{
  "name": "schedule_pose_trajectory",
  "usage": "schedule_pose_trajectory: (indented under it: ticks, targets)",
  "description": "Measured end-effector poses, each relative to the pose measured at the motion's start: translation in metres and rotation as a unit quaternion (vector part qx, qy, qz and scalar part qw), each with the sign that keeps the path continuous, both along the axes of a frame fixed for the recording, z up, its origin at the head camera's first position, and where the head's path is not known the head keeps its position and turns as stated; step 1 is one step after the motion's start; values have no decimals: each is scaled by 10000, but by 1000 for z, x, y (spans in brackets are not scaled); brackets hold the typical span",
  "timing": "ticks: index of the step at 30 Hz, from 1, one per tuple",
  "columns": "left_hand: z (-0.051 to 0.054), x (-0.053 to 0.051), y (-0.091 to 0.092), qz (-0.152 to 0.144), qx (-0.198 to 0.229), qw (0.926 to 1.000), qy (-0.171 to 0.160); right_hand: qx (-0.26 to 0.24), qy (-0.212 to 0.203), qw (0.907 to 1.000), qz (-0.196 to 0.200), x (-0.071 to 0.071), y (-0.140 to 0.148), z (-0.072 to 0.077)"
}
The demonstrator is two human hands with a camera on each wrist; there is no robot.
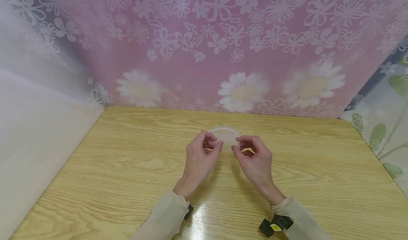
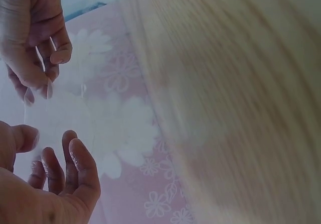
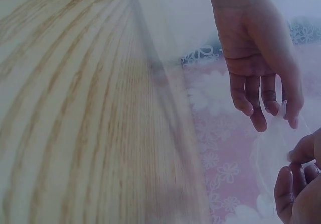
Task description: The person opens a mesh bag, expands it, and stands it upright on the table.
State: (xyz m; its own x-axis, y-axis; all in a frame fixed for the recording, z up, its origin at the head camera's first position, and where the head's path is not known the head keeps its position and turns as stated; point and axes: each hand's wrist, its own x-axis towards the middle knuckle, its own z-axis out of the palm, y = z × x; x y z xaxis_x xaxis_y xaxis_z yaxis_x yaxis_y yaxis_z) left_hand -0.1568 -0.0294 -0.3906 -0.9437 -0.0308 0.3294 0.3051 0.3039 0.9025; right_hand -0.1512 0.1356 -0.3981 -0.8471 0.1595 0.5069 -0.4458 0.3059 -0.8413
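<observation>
A thin, see-through plastic bag [image 1: 227, 136], small and pale, spans the gap between the two hands above the table. Its far edge shows as a white curved line in the head view. The left hand [image 1: 200, 158] pinches the left side of the bag between thumb and fingers. On the opposite side, the right hand [image 1: 256, 158] pinches it the same way. The left wrist view shows the clear film [image 2: 62, 116] stretched between both hands' fingertips. In the right wrist view the film [image 3: 271, 146] is faint, and whether it holds anything cannot be told.
Under the hands is a light wood-grain table [image 1: 127, 169]. A pink curtain [image 1: 191, 66] with white flowers hangs behind its far edge. Pale curtains flank both sides. A black wrist device [image 1: 276, 225] sits at the right sleeve.
</observation>
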Motion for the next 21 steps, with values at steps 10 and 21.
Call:
schedule_pose_trajectory:
  ticks: [10,21]
  targets:
    - [0,1,-1,54,84,9997,-233,145,78,9998,-54,1,0,0]
    - [2,3,0,-154,-125,9992,-338,-41,36,9998,-208,1,1,0]
